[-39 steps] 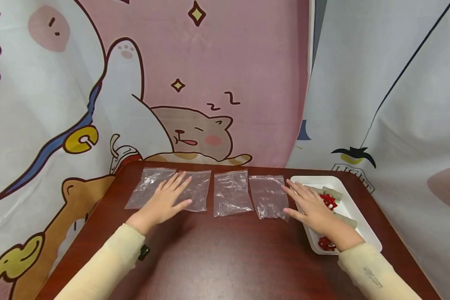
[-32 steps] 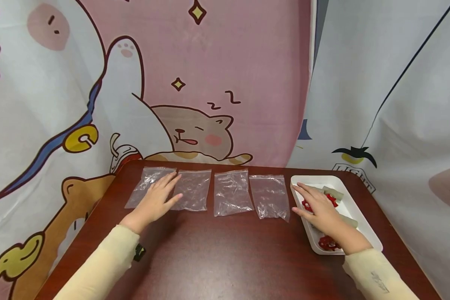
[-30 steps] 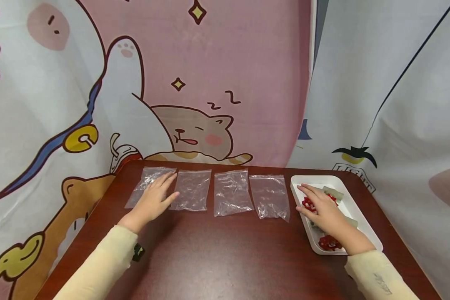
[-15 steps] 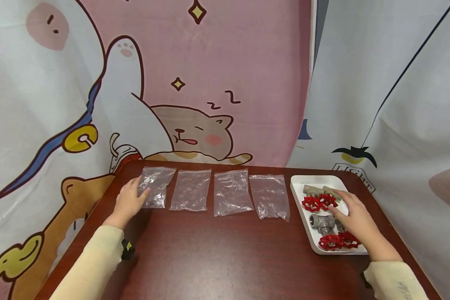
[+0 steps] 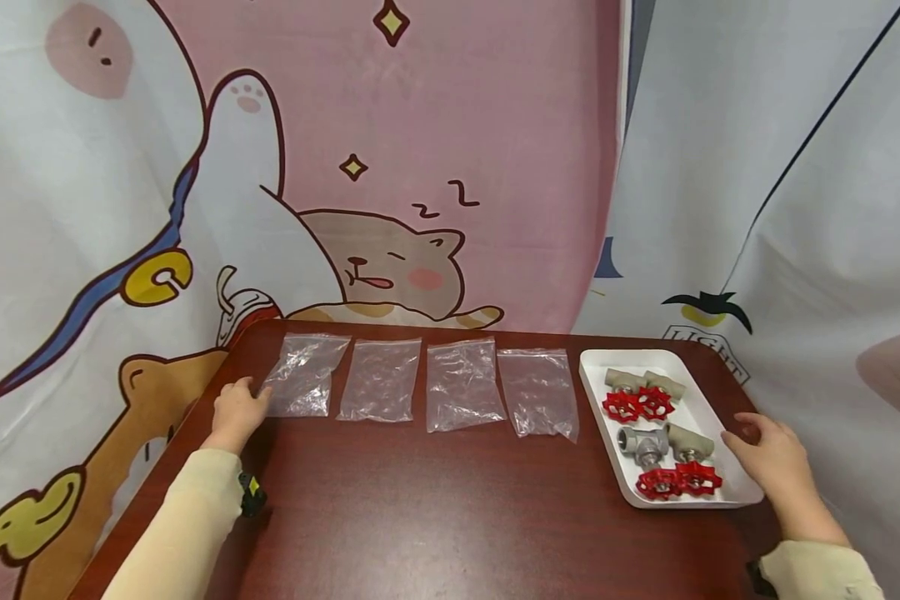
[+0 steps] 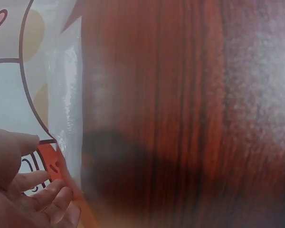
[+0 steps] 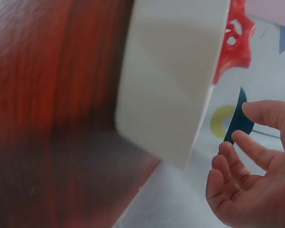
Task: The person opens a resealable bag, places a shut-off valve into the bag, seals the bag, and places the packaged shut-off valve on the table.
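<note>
Four red-wheeled valves sit in our white tray [image 5: 701, 408]: two beige-bodied ones [image 5: 621, 407] toward its twelve o'clock end, a grey metal one [image 5: 642, 442] and another beige one [image 5: 692, 443] toward six. The tray lies near three o'clock on the desk [image 5: 450, 517], and from ten to one o'clock runs a row of four clear zip bags [image 5: 461, 387], lying flat with no valve in them. Our right hand [image 5: 780, 458] is just beside the tray's three-to-four o'clock side, thumb and fingers parted, holding nothing; our left hand [image 5: 237, 414], loosely curled and holding nothing we can see, is at the nine o'clock side of the leftmost bag [image 5: 303, 379]; whether it touches, we cannot tell. We judge this a laid-out, ready stage; handling a valve calls for our right hand over the tray, toward nine o'clock.
</note>
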Motion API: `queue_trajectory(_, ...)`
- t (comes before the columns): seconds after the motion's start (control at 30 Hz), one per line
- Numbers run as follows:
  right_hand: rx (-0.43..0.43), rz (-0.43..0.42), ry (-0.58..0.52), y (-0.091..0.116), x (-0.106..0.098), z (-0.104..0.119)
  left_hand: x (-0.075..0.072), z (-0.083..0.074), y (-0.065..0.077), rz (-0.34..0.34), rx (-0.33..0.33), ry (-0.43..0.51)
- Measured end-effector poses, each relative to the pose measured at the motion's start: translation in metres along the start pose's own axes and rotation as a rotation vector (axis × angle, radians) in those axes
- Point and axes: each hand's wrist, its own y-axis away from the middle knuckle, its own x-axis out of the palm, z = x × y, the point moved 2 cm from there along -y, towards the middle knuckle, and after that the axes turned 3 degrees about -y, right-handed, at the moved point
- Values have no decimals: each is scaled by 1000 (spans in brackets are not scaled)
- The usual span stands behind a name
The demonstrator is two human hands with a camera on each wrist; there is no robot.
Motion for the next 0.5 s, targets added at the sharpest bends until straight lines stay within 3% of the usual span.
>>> queue_trajectory(0.2,75,58,-32,0,-2,-18,5,4,-3,13,9,31)
queue_trajectory(0.37,238,198,-148,2,1,-25,7,5,-5,39,15,33)
queue_trajectory(0.5,333,239,-257,2,7,-26,7,8,-4,55,19,24)
